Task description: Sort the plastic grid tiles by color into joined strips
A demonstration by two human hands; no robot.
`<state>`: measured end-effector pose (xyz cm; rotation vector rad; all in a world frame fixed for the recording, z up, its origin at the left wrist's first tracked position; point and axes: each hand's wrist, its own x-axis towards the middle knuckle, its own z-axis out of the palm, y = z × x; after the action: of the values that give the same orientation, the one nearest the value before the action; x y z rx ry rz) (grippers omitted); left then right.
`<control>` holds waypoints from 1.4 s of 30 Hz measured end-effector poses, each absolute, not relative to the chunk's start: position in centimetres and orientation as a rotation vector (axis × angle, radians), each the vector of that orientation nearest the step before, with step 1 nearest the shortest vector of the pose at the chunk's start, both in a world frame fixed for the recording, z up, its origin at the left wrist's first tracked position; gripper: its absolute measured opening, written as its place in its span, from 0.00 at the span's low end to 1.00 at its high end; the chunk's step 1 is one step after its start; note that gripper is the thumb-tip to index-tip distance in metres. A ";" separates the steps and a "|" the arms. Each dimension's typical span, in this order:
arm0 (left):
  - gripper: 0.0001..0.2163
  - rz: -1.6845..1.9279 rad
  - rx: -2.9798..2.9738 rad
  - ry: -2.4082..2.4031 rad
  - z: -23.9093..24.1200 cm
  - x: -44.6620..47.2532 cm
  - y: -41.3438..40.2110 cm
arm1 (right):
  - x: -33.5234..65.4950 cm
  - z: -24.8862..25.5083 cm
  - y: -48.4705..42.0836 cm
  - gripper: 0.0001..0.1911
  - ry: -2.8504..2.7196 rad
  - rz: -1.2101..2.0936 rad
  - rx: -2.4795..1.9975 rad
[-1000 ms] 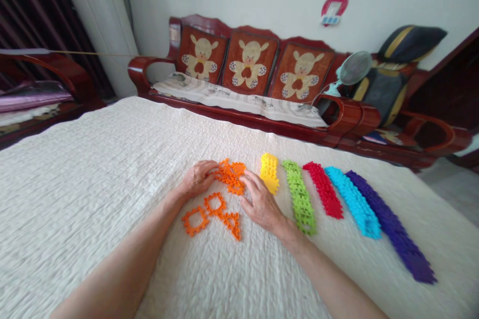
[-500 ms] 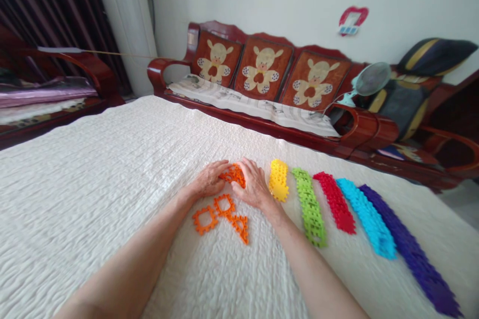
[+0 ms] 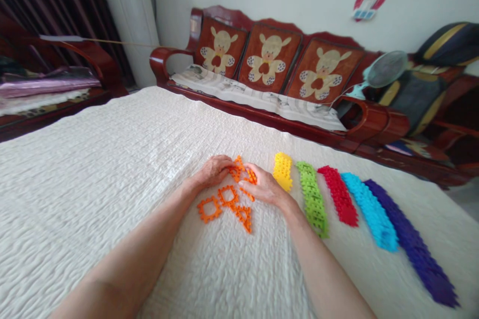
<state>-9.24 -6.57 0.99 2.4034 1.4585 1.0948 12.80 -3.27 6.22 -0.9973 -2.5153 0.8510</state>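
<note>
My left hand (image 3: pixel 215 170) is closed at the fingertips on several orange interlocking plastic pieces (image 3: pixel 236 169), one of them triangular. Facing it, my right hand (image 3: pixel 266 187) curls its fingers and thumb around another orange piece (image 3: pixel 251 176). A thin orange piece (image 3: pixel 247 194) shows just below the right thumb. Nearer to me on the white quilted cover lie two square orange frames, a left one (image 3: pixel 202 213) and an upper one (image 3: pixel 221 203), and an orange triangle (image 3: pixel 247 224) touching the upper square. The fingers partly hide the pieces they hold.
To the right lie rows of toothed pieces: yellow (image 3: pixel 283 172), green (image 3: pixel 313 199), red (image 3: pixel 339 197), light blue (image 3: pixel 370 212) and purple (image 3: pixel 409 244). Beyond the quilted cover (image 3: pixel 112 159) stands a wooden sofa (image 3: pixel 254 114) with bear cushions and a small fan (image 3: pixel 385 70).
The hands have moved slightly apart, and the orange pieces between them have spread out. A thin piece now shows under the right thumb. The camera view has shifted a little.
</note>
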 end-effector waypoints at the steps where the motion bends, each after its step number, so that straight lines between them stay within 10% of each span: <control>1: 0.15 1.102 2.393 1.474 1.0 -9.2 -6.6 | 13.3 6.4 -3.6 0.27 -2.472 0.897 -1.022; 17: 0.15 1.142 2.367 1.348 0.9 -9.7 -6.3 | 16.2 5.3 -6.6 0.26 -1.862 1.804 -0.934; 31: 0.16 1.131 2.247 1.404 0.6 -10.0 -6.2 | 17.1 6.4 -5.9 0.25 -2.465 0.864 -0.888; 42: 0.15 1.242 1.735 1.723 1.0 -10.0 -6.5 | 17.5 7.1 -6.5 0.06 -2.689 0.782 -0.805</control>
<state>-10.04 -6.50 1.04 1.7349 1.7231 1.2418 17.52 -6.51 7.07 -0.8055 -2.6895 0.7817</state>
